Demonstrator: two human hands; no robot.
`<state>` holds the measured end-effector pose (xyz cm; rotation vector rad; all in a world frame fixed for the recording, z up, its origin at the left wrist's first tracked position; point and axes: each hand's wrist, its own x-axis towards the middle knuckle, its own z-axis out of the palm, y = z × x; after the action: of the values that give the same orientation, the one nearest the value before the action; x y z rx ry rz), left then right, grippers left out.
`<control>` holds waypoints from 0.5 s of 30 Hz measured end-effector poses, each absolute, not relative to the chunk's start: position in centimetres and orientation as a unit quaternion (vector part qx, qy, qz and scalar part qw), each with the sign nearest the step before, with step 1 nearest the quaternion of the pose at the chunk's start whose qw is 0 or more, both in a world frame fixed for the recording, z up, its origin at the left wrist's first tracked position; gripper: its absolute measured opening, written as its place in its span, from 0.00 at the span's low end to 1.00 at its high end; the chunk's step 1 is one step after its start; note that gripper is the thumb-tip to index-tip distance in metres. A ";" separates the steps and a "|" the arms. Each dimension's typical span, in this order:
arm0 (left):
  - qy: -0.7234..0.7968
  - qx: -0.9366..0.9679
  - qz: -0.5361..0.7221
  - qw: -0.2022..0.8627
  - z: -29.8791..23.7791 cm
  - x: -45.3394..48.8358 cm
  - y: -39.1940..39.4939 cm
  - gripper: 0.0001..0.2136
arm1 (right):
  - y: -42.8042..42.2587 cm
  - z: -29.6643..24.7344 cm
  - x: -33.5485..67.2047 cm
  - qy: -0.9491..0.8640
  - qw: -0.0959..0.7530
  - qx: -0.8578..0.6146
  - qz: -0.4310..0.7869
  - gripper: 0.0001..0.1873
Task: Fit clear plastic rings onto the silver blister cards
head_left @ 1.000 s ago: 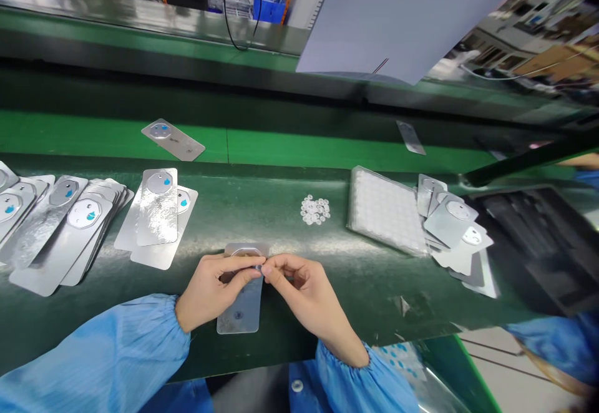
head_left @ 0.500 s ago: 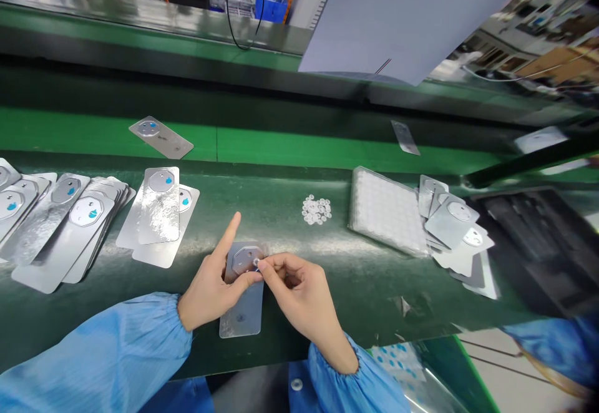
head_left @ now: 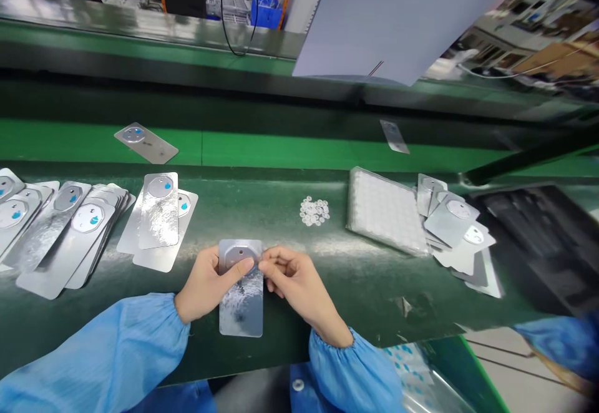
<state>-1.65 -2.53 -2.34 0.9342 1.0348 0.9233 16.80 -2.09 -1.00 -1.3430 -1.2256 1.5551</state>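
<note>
A shiny rectangular metal plate (head_left: 242,304) with a round raised part near its top lies on the dark green bench in front of me. My left hand (head_left: 206,285) grips its left edge, thumb pressed on the plate's face. My right hand (head_left: 292,282) is closed in a pinch at the plate's right edge, beside the raised part; what the fingertips hold is too small to make out. Both arms wear light blue sleeves.
Stacks of similar plates (head_left: 156,223) with blue marks lie to the left. A heap of small clear discs (head_left: 314,209), a white tray (head_left: 386,210) and more plates (head_left: 456,232) sit to the right. Single plates (head_left: 145,141) ride the green belt behind. A black tray (head_left: 538,238) is far right.
My left forefinger, raised half a second ago, has come down and the hand now grips the plate. The plate has shifted a little and the single plate on the belt has drifted left.
</note>
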 end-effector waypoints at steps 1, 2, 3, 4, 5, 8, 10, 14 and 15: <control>0.457 0.410 0.412 0.674 -2.3 -1.6 -2.4 0.18 | -2.2 -1.2 16.8 -0.474 0.374 -0.517 0.607 0.22; 0.454 0.408 0.416 0.674 -2.3 -1.6 -2.4 0.17 | -2.4 -1.2 16.8 -0.478 0.382 -0.517 0.598 0.21; 0.453 0.409 0.420 0.671 -2.2 -1.5 -2.4 0.17 | -2.5 -1.3 16.8 -0.489 0.389 -0.523 0.580 0.20; 0.455 0.413 0.422 0.666 -2.1 -1.5 -2.4 0.16 | -2.7 -1.2 16.8 -0.502 0.391 -0.530 0.560 0.18; 0.459 0.419 0.421 0.661 -2.0 -1.4 -2.4 0.16 | -2.8 -1.1 16.9 -0.514 0.389 -0.538 0.543 0.16; 0.471 0.435 0.406 0.652 -1.8 -1.4 -2.5 0.14 | -3.0 -0.7 16.8 -0.524 0.382 -0.541 0.536 0.15; 0.478 0.442 0.396 0.648 -1.9 -1.4 -2.6 0.14 | -3.0 -0.5 16.7 -0.523 0.374 -0.526 0.556 0.14; 0.478 0.442 0.400 0.646 -2.0 -1.2 -2.7 0.12 | -2.8 -0.4 16.4 -0.518 0.364 -0.513 0.579 0.10; 0.473 0.444 0.403 0.646 -2.0 -1.2 -2.7 0.11 | -2.8 -0.4 16.4 -0.514 0.365 -0.515 0.581 0.10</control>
<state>-1.19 -2.72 -1.98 1.0095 1.0753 0.9174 16.36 -2.81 -0.44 -1.3243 -1.3217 1.4944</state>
